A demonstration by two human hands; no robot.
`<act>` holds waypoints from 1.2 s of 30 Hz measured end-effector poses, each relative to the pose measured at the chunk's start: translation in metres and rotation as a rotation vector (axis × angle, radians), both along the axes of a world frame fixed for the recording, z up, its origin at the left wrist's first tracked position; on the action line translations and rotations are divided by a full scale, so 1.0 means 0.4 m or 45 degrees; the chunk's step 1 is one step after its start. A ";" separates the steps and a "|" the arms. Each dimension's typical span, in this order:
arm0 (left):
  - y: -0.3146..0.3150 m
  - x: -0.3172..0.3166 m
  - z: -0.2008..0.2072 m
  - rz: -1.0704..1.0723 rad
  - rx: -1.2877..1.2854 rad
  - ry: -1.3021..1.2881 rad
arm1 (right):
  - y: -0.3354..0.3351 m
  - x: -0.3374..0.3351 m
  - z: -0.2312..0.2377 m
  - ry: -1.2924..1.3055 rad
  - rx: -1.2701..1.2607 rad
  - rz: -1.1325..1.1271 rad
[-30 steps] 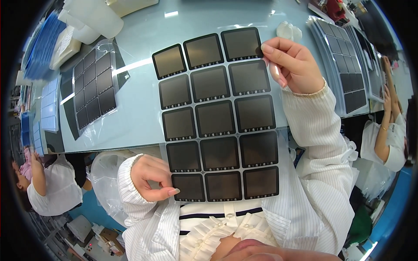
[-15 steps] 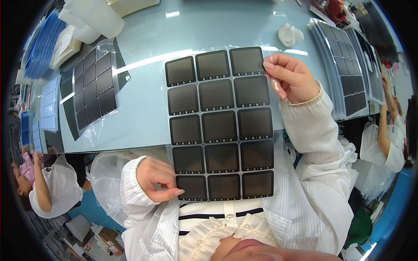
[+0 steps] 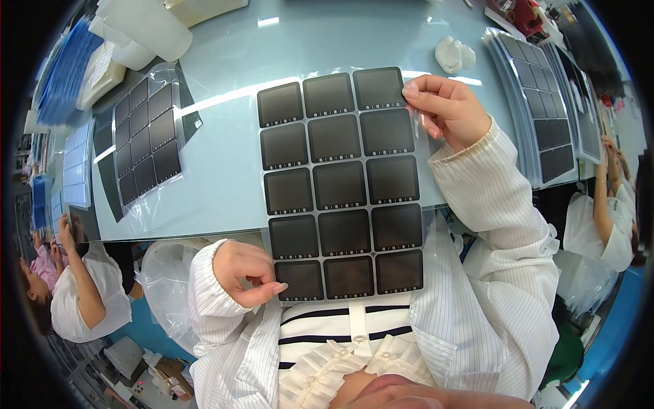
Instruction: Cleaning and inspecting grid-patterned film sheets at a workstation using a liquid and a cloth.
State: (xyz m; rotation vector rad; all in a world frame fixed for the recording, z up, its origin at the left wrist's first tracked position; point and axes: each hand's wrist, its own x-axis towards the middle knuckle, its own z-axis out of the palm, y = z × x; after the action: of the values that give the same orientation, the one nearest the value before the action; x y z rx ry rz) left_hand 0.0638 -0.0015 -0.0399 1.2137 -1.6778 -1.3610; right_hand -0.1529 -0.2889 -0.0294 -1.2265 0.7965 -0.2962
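A clear sheet carrying rows of dark rounded-square panels (image 3: 334, 180) is held up before me, its lower end past the table's front edge. My right hand (image 3: 451, 109) pinches its far right corner between thumb and finger, the other fingers curled. At the near left corner my left hand (image 3: 246, 276) grips the sheet's edge between thumb and forefinger. Each panel has a line of small light marks along its lower side. To the left on the table lies a similar sheet of dark panels (image 3: 151, 133), in clear film over a dark piece.
The pale glass-like table (image 3: 225, 163) bears a crumpled white wad (image 3: 454, 54) at the far right. Beyond it stand stacked panel sheets (image 3: 538, 102). White plastic containers (image 3: 146, 31) and blue sheets (image 3: 65, 71) are at the far left. Co-workers sit at both sides.
Both hands keep their hold. The sheet has shifted slightly away from me, its far right corner moving a little left with my right hand. A co-worker's arm at the left has moved.
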 end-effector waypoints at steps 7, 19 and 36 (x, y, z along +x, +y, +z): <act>0.009 0.006 0.002 0.050 -0.035 -0.062 | -0.011 0.013 -0.012 0.037 -0.034 0.067; 0.027 -0.006 0.006 0.211 0.167 -0.152 | -0.093 -0.021 -0.011 0.234 -1.416 -0.253; 0.056 0.055 -0.025 -0.019 0.196 -0.122 | -0.130 -0.019 -0.016 0.271 -1.930 -0.203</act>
State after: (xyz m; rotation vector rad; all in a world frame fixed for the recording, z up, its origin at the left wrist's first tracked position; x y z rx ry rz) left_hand 0.0858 0.0210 -0.0498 1.3755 -1.6756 -1.4848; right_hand -0.1604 -0.3411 -0.0356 -2.6323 0.8238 -1.0176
